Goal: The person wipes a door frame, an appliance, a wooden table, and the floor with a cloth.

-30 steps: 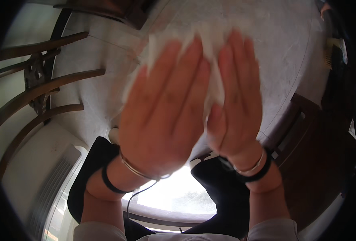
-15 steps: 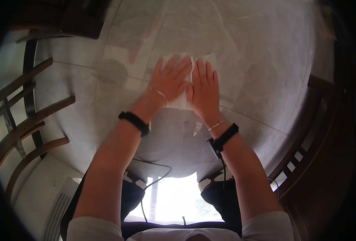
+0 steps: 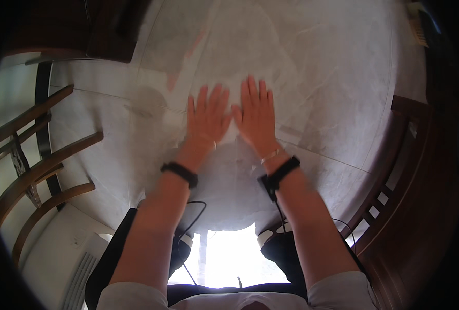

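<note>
At lower centre, leave the black cable (image 3: 205,206) slack, clear of the left forearm (image 3: 152,232). Farther, mid-frame, with left hand (image 3: 207,116) and right hand (image 3: 257,116) side by side, palms down, clamped on nothing, press evenly across the pale sheet (image 3: 231,135) apparently beneath, too blurred to trace, over the grey floor (image 3: 333,103).

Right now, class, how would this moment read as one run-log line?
left hand: palm down, fingers extended | right hand: palm down, fingers extended | below: pale floor | contact: unclear
</note>
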Motion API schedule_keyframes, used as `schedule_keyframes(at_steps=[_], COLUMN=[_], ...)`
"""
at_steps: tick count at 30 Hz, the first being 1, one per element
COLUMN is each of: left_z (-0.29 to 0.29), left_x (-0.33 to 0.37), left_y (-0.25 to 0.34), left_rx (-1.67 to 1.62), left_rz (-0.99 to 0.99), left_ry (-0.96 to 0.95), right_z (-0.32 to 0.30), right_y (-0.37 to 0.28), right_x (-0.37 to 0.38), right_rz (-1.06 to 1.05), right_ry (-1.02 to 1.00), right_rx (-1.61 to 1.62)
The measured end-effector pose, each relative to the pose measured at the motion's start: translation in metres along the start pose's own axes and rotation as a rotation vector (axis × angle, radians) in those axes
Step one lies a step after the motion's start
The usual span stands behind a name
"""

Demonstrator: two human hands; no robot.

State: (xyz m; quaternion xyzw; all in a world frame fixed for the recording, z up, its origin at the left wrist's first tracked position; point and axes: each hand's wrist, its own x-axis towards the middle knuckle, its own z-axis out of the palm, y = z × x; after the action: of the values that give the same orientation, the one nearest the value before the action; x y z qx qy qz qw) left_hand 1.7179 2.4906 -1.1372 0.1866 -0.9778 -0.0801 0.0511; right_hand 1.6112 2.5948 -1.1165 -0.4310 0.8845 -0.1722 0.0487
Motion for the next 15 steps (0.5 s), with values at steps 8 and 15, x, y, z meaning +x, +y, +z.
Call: schedule_keyframes(at_steps=[8,15], left_z=[-0.004,-0.026], left_x=[0.117,-0.030], left_y=[-0.040,0.003], left_rx=[0.030,-0.073], left_rz=[0.095,-0.090], left_ry=[0.032,-0.247], right_z=[0.011,-0.012], right_y=[0.033,-0.016], right_x=[0.104,-0.019], right_rz=[-0.131,-0.089], right_ry=[0.248,-0.164], right_rx=[-0.067,0.055])
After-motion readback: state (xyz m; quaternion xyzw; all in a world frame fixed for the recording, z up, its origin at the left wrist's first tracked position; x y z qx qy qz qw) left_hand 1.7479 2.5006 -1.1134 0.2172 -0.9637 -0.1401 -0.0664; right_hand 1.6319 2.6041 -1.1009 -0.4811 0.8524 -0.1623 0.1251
